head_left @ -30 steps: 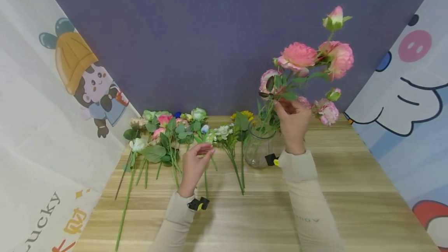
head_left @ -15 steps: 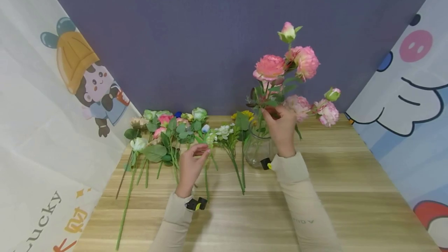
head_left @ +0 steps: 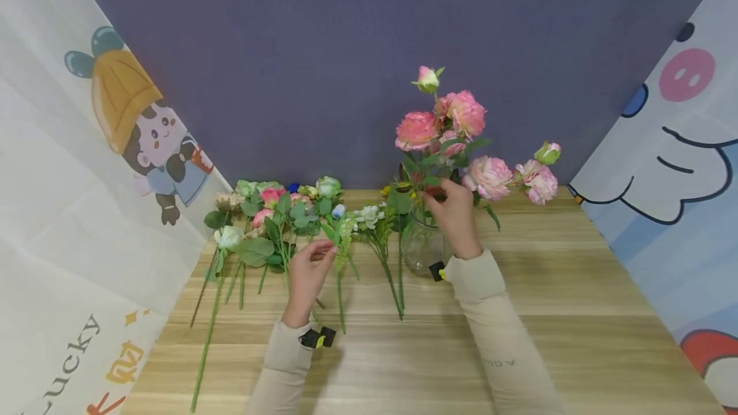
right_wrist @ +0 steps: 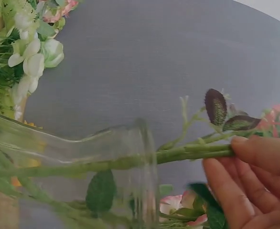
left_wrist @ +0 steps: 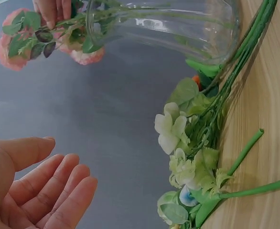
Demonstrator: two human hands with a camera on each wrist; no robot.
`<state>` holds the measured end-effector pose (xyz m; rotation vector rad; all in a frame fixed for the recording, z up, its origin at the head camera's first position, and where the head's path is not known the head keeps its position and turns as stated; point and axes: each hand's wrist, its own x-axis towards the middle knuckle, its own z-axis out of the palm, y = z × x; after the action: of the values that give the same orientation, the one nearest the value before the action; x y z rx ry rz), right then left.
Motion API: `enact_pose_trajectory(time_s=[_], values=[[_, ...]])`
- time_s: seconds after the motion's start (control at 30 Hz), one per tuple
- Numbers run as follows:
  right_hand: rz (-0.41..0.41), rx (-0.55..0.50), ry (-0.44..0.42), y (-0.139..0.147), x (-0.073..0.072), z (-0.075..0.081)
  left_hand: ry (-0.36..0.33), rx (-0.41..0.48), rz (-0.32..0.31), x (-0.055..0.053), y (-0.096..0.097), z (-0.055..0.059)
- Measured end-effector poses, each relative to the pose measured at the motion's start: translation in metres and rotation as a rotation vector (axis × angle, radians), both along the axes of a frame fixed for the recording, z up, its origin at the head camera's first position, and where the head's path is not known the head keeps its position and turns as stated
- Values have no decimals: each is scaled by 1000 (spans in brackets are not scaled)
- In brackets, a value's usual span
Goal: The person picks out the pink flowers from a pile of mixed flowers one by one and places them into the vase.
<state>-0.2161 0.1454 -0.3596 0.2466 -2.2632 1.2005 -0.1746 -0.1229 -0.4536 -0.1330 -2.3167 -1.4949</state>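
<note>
Right grip (head_left: 455,216) pinches stem (right_wrist: 192,153), which runs into vase (head_left: 425,255): insertion, I judge. Left grip (head_left: 307,277) empty, fingers loose. Next move calls for seating it, then release; stem's foot hard to make out.

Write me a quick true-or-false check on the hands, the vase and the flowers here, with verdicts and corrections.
1. The right hand pinches a green stem just outside the mouth of the glass vase. True.
2. The left hand clasps the glass vase. False: it holds nothing and is apart from the glass vase.
3. Pink peonies rise above the rim of the glass vase. True.
4. The glass vase lies on its side. False: it stands upright on the wooden table.
5. White flowers are left of the glass vase, from the person's side. True.
</note>
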Motion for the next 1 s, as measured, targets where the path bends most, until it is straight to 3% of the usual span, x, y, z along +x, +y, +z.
enact_pose_trajectory(time_s=[0.23,0.63,1.0], values=[[35,51,-102,0,-2,-6,-23,-4,-8,1,-3,0],[29,105,-144,4,-6,-13,-83,-19,13,3,-22,-7],[50,140,-305,6,-8,-20,-130,-26,53,6,-38,-15]])
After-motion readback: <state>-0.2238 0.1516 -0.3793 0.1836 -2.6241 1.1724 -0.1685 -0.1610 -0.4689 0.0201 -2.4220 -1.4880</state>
